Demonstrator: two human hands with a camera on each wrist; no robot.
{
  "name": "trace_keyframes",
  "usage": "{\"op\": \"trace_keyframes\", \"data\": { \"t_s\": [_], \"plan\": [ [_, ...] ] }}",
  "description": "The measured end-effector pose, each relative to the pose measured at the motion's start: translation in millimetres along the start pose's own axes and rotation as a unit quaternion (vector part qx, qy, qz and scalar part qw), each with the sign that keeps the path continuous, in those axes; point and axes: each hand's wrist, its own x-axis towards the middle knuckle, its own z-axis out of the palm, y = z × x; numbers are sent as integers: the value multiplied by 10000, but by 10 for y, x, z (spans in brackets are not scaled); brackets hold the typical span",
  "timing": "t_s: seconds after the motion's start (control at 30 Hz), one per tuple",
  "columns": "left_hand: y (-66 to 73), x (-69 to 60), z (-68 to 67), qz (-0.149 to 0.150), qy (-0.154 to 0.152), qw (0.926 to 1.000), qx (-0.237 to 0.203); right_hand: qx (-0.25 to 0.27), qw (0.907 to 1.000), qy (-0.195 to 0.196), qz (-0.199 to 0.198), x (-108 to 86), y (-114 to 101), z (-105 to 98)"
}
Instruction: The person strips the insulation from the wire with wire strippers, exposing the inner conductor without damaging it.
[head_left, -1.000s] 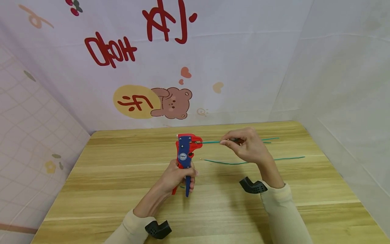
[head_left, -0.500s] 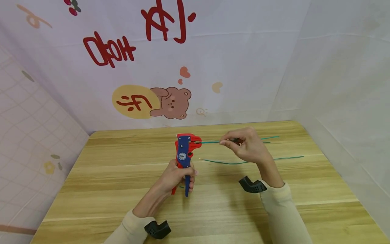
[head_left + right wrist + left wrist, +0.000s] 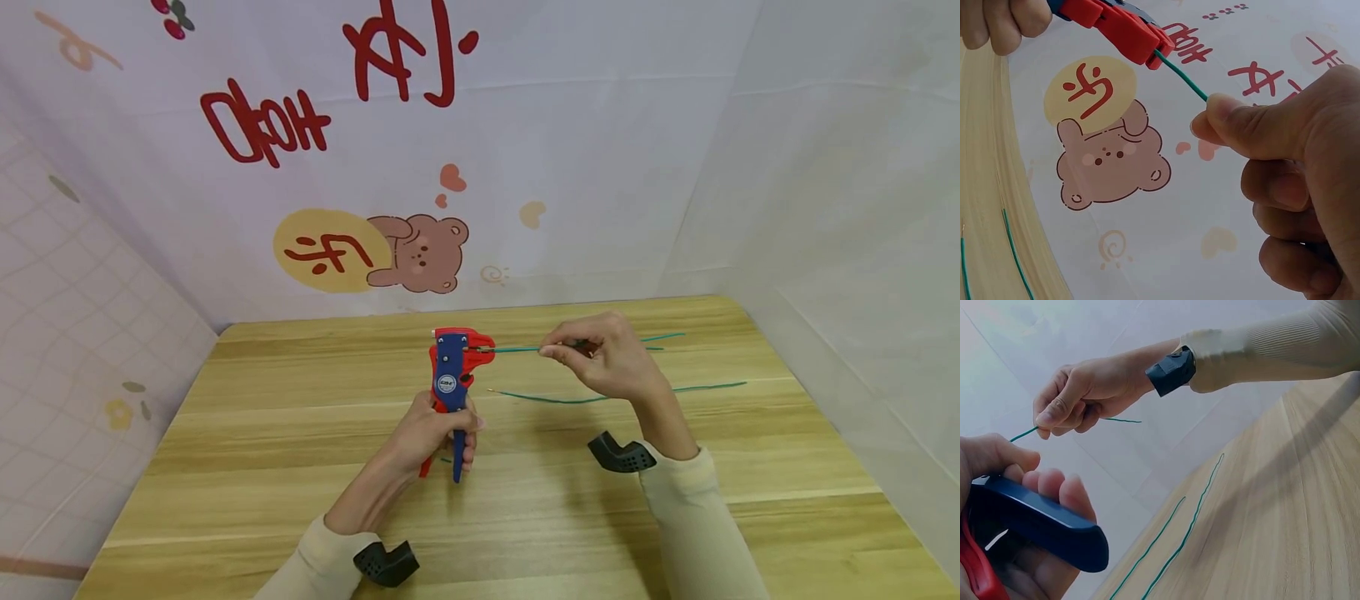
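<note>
My left hand grips the handles of a wire stripper with a blue body and red jaws, held upright above the table. Thumb and forefinger of my right hand pinch a green wire. This wire runs straight from the fingertips to the stripper's head, its end between the red jaws in the right wrist view. In the left wrist view the blue handle lies across the left fingers, and the wire's tail sticks out behind the right hand.
A green wire with a bare copper end lies on the wooden table, partly behind the right wrist. Another green wire lies beside it in the left wrist view. A small green scrap is near the handles. Printed cloth hangs behind.
The whole head view has shifted slightly to the left. Both hands, the wire stripper and the pinched wire keep nearly the same places relative to one another.
</note>
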Motion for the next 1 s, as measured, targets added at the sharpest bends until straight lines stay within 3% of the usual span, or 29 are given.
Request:
{"op": "trace_keyframes", "data": {
  "t_s": [0.5, 1.0],
  "plan": [
    [14, 7, -21, -46, -136, 9999, -38, 165, 9998, -35, 44, 2, 15, -22],
    [9, -1, -65, -32, -259, 9996, 63, 298, 9984, -152, 456, -34, 9, -21]
  ]
}}
